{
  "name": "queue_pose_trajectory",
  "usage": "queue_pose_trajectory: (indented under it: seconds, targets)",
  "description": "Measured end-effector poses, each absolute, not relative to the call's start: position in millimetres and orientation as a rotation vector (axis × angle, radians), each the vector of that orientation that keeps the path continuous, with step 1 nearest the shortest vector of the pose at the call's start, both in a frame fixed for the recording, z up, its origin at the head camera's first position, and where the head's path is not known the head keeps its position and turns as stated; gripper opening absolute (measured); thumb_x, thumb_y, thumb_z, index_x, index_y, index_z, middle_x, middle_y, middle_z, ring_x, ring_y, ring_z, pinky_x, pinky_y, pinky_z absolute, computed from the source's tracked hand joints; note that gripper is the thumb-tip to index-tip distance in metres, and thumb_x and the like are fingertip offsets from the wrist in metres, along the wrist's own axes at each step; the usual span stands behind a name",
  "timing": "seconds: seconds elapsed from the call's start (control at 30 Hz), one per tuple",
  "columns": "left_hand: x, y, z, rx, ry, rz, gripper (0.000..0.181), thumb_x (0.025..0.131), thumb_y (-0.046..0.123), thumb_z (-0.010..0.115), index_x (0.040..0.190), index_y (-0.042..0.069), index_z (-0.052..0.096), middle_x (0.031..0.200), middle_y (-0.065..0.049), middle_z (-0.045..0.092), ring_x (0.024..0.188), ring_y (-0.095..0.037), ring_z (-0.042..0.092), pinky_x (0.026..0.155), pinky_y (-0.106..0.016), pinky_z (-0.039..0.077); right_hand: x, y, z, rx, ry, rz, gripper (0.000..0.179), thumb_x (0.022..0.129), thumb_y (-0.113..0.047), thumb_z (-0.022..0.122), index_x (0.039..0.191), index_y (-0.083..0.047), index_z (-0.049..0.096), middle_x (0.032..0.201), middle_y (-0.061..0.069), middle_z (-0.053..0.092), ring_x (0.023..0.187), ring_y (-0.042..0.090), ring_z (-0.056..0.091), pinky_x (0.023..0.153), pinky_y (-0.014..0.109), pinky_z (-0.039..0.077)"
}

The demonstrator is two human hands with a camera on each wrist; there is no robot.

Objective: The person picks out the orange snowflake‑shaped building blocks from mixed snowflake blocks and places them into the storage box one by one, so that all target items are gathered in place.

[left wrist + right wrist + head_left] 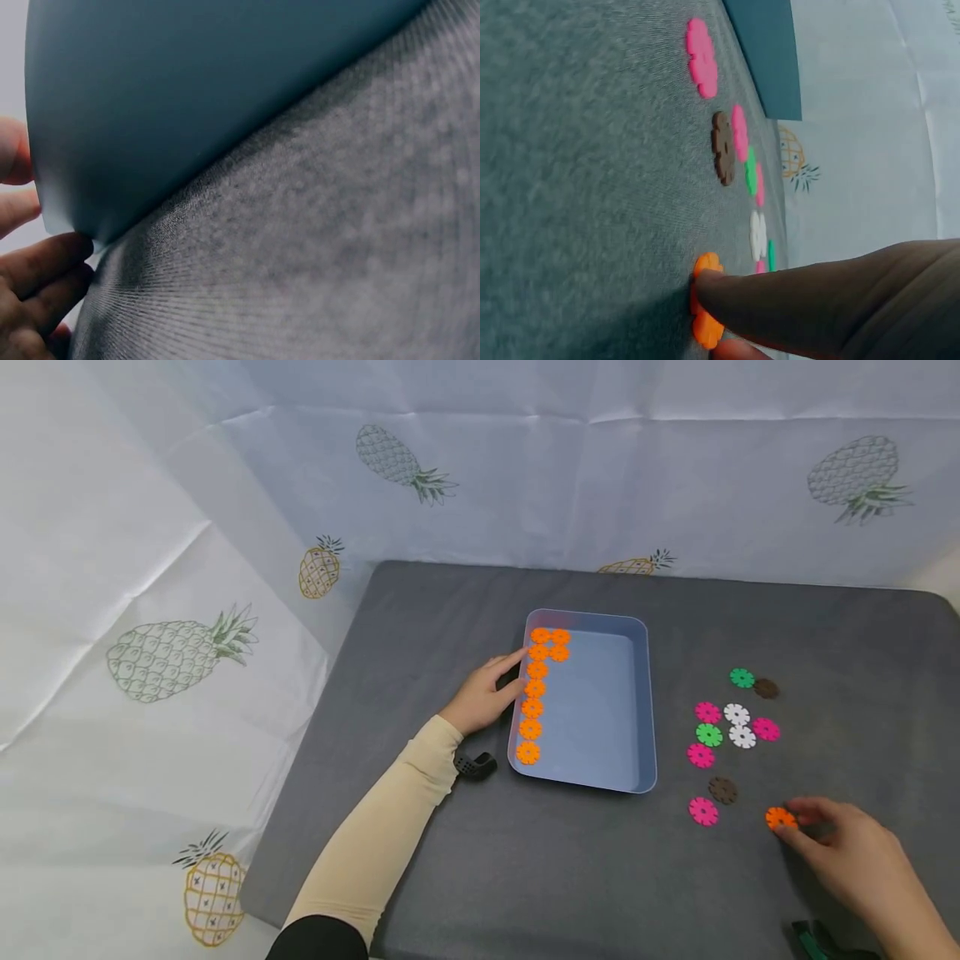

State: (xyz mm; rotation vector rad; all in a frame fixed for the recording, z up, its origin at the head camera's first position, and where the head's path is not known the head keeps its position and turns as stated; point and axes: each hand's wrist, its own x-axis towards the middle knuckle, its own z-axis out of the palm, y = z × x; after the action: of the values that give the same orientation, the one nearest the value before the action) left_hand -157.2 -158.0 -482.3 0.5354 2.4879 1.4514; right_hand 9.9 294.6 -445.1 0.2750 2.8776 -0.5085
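Note:
A blue-grey rectangular tray (592,710) lies on the table, with several orange notched discs (531,708) inside along its left wall. My left hand (487,693) holds the tray's left edge; index finger and thumb reach the rim. In the left wrist view other fingers (52,262) touch the tray's outer side (165,97). At the lower right, my right hand (855,843) pinches one orange notched disc (781,818) between thumb and fingers. In the right wrist view the thumb (780,300) presses on this disc (707,330), close to the cloth.
Between tray and right hand lie loose notched discs: pink (703,812), brown (723,790), white (737,714) and green (708,735). Grey cloth (450,860) covers the table. A pineapple-print sheet (487,493) hangs behind. A dark strap (825,939) shows near the right wrist.

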Motion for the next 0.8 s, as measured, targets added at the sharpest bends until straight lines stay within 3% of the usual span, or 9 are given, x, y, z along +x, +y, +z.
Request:
queue_pose_trajectory:
  seconds: [0.13,0.37,0.6,0.8]
  targets:
    - [-155.2,-156.7,-481.6,0.535,2.484,1.453,0.060,0.109,0.031,0.052,0.166,0.022,0.037,0.166,-0.007,0.041,0.154,-0.027,0.036,0.123,-0.050,0.034,9.5,293.7,-442.0,0.304,2.847,-0.512,0.042,0.091,-0.024,0.081,0.111,0.011,0.070,0.099,0.026,0.068,0.070,0.020,0.058,0.054,0.032,0.044]
    - [-154.6,-156.1,-479.0,0.531,2.475,1.458,0.060,0.109,0.032,0.052,0.166,0.023,0.037,0.166,-0.006,0.041,0.154,-0.027,0.037,0.123,-0.051,0.034,9.3,286.1,-431.6,0.261,2.935,-0.588,0.025,0.092,-0.015,0.079,0.102,0.004,0.069,0.082,0.007,0.069,0.069,0.018,0.064,0.054,0.030,0.042]
    - [-156.8,-157.5,-479.2,0.513,2.480,1.489,0.059,0.108,0.030,0.053,0.165,0.021,0.039,0.164,-0.006,0.043,0.153,-0.027,0.038,0.122,-0.051,0.035,-2.7,257.1,-416.9,0.118,3.052,-0.765,0.024,0.097,-0.013,0.073,0.114,0.004,0.074,0.093,0.016,0.073,0.071,-0.010,0.052,0.053,0.026,0.044]
    - [-157.8,-158.0,-480.1,0.518,2.457,1.502,0.059,0.108,0.031,0.053,0.165,0.021,0.038,0.164,-0.007,0.043,0.153,-0.027,0.038,0.123,-0.051,0.034,-13.6,222.0,-408.5,0.022,3.100,-0.898,0.018,0.094,-0.010,0.075,0.109,-0.001,0.076,0.092,0.012,0.076,0.071,-0.006,0.059,0.055,0.021,0.047]
